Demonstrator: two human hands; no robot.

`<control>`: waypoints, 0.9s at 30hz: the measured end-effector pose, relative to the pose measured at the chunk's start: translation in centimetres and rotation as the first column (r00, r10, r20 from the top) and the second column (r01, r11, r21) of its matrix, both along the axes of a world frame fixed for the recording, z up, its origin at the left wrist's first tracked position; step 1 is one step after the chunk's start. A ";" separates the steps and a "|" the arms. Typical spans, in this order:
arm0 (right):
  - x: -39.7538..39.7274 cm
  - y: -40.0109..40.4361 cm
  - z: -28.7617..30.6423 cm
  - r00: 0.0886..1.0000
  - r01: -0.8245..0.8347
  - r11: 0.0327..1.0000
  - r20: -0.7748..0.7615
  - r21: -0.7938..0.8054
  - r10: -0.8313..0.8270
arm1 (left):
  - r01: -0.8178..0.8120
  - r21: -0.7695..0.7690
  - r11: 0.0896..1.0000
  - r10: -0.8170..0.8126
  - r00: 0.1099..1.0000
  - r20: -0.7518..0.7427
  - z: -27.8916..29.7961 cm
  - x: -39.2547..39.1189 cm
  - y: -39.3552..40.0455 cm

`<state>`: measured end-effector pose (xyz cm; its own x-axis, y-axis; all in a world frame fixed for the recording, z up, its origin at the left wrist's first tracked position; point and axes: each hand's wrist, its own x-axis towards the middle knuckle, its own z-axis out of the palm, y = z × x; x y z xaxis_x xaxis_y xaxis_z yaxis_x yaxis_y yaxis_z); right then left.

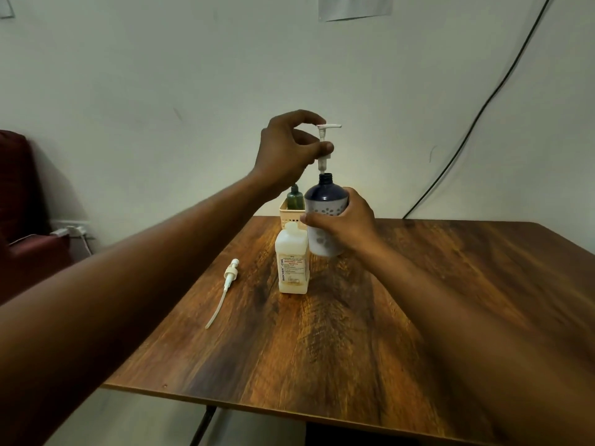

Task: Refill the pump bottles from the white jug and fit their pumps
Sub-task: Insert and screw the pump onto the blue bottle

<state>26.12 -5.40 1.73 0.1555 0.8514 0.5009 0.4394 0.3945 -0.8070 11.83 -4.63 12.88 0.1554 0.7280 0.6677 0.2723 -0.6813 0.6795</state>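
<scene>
My right hand [343, 225] grips the body of a dark-topped bottle with a white flowered lower half [323, 196], upright on the wooden table [418, 300]. My left hand [288, 149] pinches a white pump [323, 136] by its collar, just above the bottle's open neck, its tube entering the mouth. In front stands a square white bottle with a printed label [291, 265], no pump on it. A second white pump with a long tube [225, 289] lies on the table to the left.
A pale plastic basket [288, 214] behind the bottles holds a small green bottle [295, 197]. A dark red seat [22, 204] is at far left. A black cable [476, 120] runs down the wall at right. The table's near edge lies close below.
</scene>
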 end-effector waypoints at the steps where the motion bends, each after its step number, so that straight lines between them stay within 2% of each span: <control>1: 0.1 0.1 0.1 1.000 0.001 1.000 0.003 0.001 -0.001 | 0.000 -0.011 1.000 0.000 1.000 0.006 -0.4 0.0 0.0; 10: -0.2 0.1 -0.5 1.000 0.011 1.000 0.022 -0.006 -0.010 | -0.013 -0.039 0.999 0.015 0.998 0.061 -1.7 0.3 0.1; 16: -0.2 0.2 -0.4 1.000 0.014 1.000 -0.024 -0.005 -0.014 | -0.009 -0.004 1.000 0.009 1.000 -0.020 -2.6 0.3 -0.2; 21: -0.2 0.2 -0.1 0.999 0.014 1.000 -0.038 -0.014 -0.014 | 0.030 -0.040 0.999 -0.029 0.999 0.029 -3.5 0.3 -0.1; 27: 0.2 0.0 -0.4 1.000 0.020 1.000 -0.022 -0.014 -0.020 | 0.106 -0.120 0.987 -0.108 0.994 -0.010 -3.2 0.0 0.0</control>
<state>26.31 -5.45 1.33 0.1835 0.8551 0.4850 0.4288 0.3743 -0.8222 11.83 -4.66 9.68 0.2473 0.7808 0.5738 0.2142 -0.6216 0.7535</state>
